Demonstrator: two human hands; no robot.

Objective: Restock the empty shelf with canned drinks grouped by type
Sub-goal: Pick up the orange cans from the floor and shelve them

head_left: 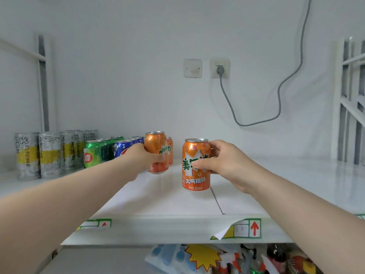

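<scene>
Orange cans (196, 165) at the middle of the shelf (296, 184), one in left hand (142, 158), one in right hand (224, 159), fingers (198, 165) curled round each. Set down upright, just beside rear orange can (170, 149), apart from blue cans (122, 148).

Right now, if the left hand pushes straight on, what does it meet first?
The left hand, with its held can, would probably meet the back can first; their gap is unclear.
</scene>
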